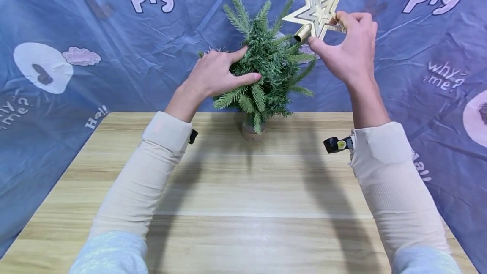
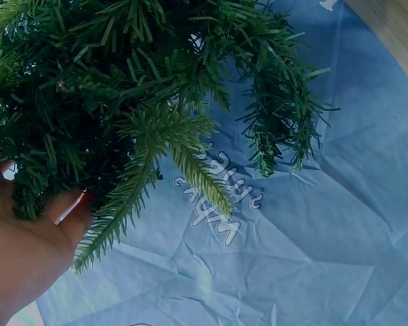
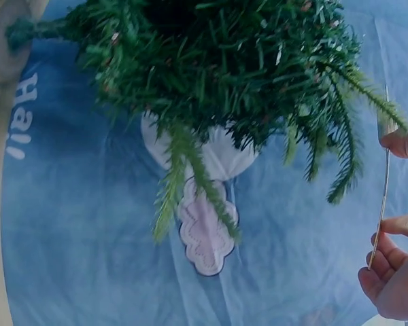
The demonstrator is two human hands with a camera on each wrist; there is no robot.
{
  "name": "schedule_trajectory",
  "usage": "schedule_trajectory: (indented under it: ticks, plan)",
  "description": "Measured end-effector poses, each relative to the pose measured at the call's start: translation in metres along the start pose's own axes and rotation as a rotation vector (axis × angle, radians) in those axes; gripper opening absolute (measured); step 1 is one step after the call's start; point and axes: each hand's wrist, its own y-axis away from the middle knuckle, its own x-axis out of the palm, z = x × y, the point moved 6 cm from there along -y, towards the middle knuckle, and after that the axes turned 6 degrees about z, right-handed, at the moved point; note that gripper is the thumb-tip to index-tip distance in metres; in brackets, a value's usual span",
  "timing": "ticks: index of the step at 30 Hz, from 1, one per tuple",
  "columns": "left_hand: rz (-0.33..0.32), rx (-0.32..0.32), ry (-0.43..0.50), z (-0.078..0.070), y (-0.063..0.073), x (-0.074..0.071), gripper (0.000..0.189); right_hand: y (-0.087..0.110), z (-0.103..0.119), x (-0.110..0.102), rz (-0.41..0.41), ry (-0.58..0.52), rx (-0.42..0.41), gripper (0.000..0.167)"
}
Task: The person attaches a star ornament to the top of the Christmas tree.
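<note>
A small artificial Christmas tree [image 1: 272, 64] stands on the table, its green branches spreading above a round base [image 1: 253, 133]. From its left side my left hand [image 1: 213, 71] grips the foliage, thumb in front; the left wrist view shows the fingertips partly buried in the needles. Up at the right of the treetop, my right hand [image 1: 354, 50] pinches a gold star tree topper [image 1: 318, 11] by its right and lower edge. The star's short tube [image 1: 303, 33] points down and left toward the branches. In the right wrist view the star [image 3: 383, 204] appears edge-on.
The light wooden table [image 1: 243, 231] extends in front of the tree. Behind and on both sides hangs a wrinkled blue cloth [image 1: 182, 79] with printed words and shapes. A black strap [image 1: 335, 144] sticks out at the right wrist.
</note>
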Motion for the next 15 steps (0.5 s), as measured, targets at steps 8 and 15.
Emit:
schedule_trajectory:
  ticks: [8, 15]
  plan:
    - [-0.012, 0.007, -0.007, 0.001, 0.0, 0.0, 0.094, 0.001, 0.01, 0.003, -0.144, -0.025, -0.071, 0.063]
    - [-0.009, 0.011, -0.009, 0.0, 0.0, -0.001, 0.094, 0.001, 0.012, 0.007, -0.284, -0.013, -0.124, 0.055]
